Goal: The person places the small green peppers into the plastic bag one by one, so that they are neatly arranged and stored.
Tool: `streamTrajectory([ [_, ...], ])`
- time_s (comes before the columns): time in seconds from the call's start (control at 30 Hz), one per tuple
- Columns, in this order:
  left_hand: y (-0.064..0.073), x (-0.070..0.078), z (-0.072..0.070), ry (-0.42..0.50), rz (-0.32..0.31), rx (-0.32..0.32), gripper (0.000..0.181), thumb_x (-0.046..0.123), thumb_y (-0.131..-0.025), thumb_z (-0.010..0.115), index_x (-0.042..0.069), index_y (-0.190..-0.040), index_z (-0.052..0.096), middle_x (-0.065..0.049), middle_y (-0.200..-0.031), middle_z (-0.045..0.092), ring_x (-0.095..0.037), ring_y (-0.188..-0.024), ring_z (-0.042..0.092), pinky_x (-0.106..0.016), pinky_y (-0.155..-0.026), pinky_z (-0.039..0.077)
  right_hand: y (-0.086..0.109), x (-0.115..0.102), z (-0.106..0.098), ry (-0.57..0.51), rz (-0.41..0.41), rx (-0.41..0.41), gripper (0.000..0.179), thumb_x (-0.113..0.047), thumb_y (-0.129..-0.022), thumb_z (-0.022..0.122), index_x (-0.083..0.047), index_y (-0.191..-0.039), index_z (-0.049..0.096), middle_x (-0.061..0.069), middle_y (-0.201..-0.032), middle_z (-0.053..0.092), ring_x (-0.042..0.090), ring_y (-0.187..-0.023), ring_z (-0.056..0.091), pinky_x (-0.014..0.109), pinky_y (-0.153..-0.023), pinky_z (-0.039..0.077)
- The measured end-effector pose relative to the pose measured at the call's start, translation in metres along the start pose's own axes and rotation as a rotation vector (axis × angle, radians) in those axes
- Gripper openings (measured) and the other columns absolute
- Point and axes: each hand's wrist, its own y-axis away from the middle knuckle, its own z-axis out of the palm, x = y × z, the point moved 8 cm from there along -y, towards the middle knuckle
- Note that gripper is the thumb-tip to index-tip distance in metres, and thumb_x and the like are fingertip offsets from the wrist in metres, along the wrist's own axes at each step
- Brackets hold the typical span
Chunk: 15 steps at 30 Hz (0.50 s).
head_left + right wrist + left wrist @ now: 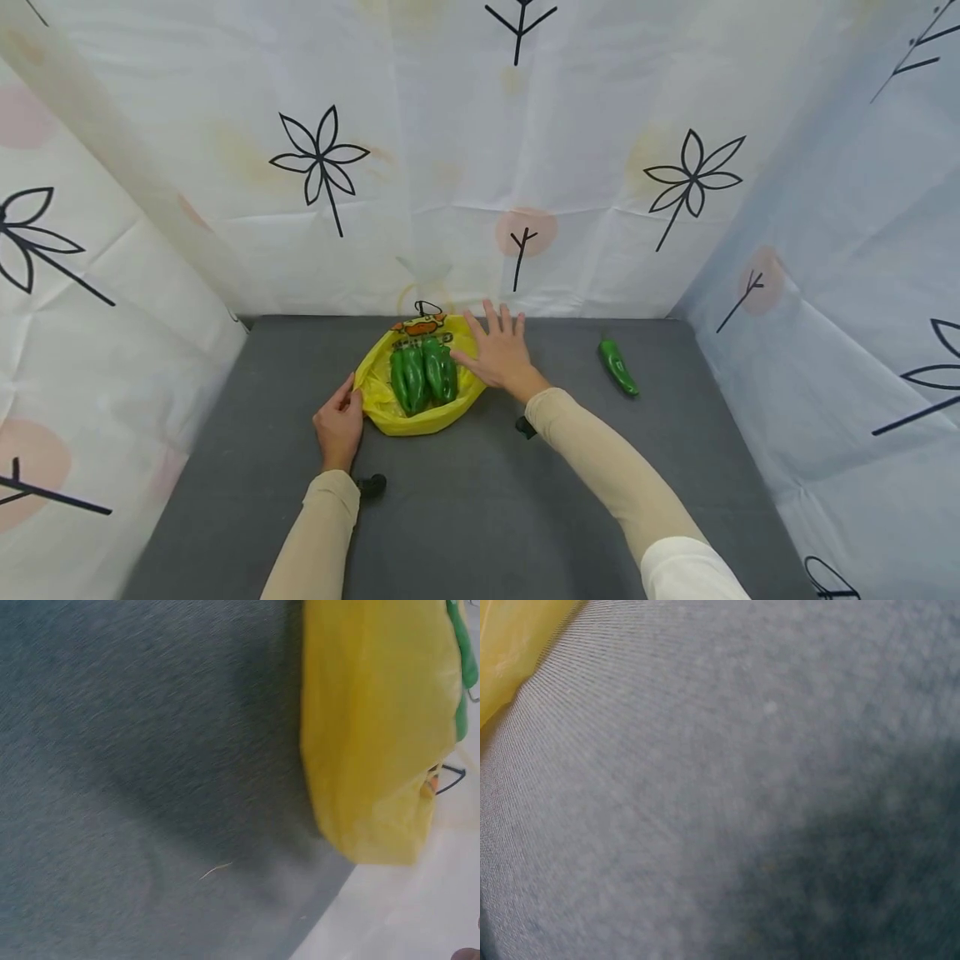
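A yellow plastic bag [420, 423] with its mouth spread wide sits toward the back of the grey table, and several green peppers [415, 379] lie inside it. At the bag's left rim, my left hand [339, 425] pinches the plastic. My right hand [501, 354] is at the right rim, its fingers straight and spread; whether it touches the plastic I cannot tell. A single green chili pepper [618, 367] lies on the table to the right. Only a corner of the bag [510, 652] shows in the left wrist view; its side [375, 735] fills more of the right wrist view.
The grey tabletop [465, 517] stretches in front of the bag. White patterned cloth [450, 167] rises directly behind the table and along both sides. Small dark wrist cameras [372, 486] hang at the sleeves.
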Motion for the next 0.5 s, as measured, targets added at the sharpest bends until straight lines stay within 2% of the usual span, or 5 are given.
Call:
streamTrajectory([
  [0.13, -0.001, -0.001, 0.000, -0.011, 0.007, 0.003, 0.035, 0.025, -0.098, 0.062, 0.029, -0.132, 0.071, -0.009, -0.101, 0.080, 0.004, -0.069, 0.057, -0.008, -0.067, 0.041, 0.004, 0.011, 0.003, -0.012, 0.026, -0.002, 0.084, -0.076, -0.097, 0.035, -0.036, -0.166, 0.009, 0.010, -0.174, -0.002, 0.043, -0.159, 0.000, 0.069, -0.123, 0.006],
  [0.27, -0.002, -0.002, 0.001, -0.004, 0.009, -0.001, 0.035, 0.025, -0.098, 0.063, 0.030, -0.131, 0.071, -0.008, -0.102, 0.080, 0.007, -0.069, 0.056, -0.006, -0.068, 0.040, 0.006, 0.023, 0.010, -0.002, 0.040, 0.001, 0.084, -0.079, -0.096, 0.032, -0.038, -0.165, 0.008, 0.010, -0.174, -0.002, 0.045, -0.159, 0.000, 0.071, -0.122, 0.006],
  [0.5, 0.000, 0.000, 0.001, 0.022, 0.018, -0.006, 0.035, 0.024, -0.098, 0.063, 0.026, -0.132, 0.071, -0.010, -0.102, 0.080, 0.009, -0.068, 0.056, -0.005, -0.067, 0.040, 0.010, 0.041, 0.022, 0.000, 0.055, -0.016, 0.084, -0.078, -0.097, 0.030, -0.035, -0.166, 0.007, 0.014, -0.173, -0.007, 0.046, -0.158, -0.003, 0.072, -0.121, 0.003],
])
